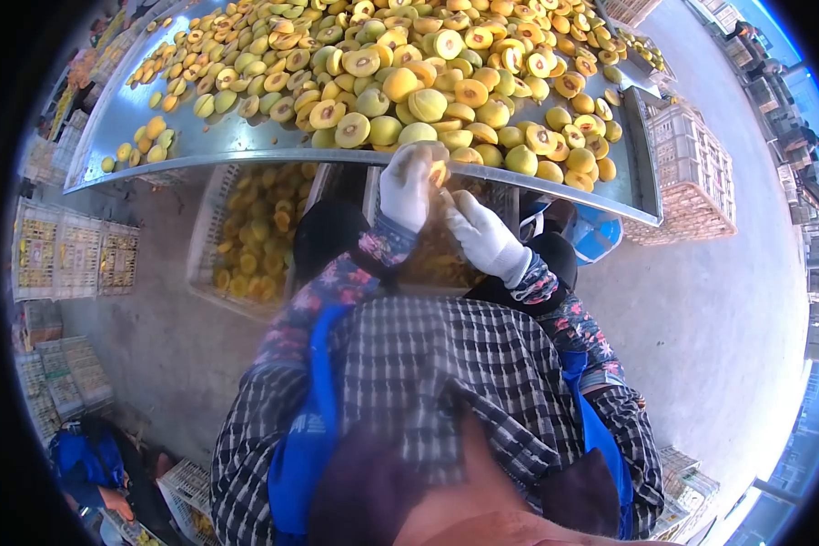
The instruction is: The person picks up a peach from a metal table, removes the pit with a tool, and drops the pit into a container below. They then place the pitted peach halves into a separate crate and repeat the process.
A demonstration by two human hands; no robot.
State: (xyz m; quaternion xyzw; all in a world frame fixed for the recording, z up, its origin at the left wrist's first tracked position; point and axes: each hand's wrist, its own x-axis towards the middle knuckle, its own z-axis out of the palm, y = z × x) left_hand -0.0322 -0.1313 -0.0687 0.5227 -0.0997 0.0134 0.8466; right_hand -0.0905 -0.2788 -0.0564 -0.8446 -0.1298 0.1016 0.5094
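Observation:
My left hand (408,185), in a white glove with stained fingertips, is closed round a piece of orange-yellow fruit (438,173) at the front edge of the metal table (246,138). Close beside it on the right, my right hand (484,235), also gloved, has its fingers pressed together near the fruit; whatever it holds is too small and blurred to make out. Beyond both hands lies a large heap of halved and whole yellow-green fruit (400,85), several halves showing brown centres.
Below the table's edge stand a crate of fruit (246,281) and another crate, partly hidden by my hands. White crates (701,173) stand right of the table, and more crates (68,252) at the left. A person (91,464) is at the lower left.

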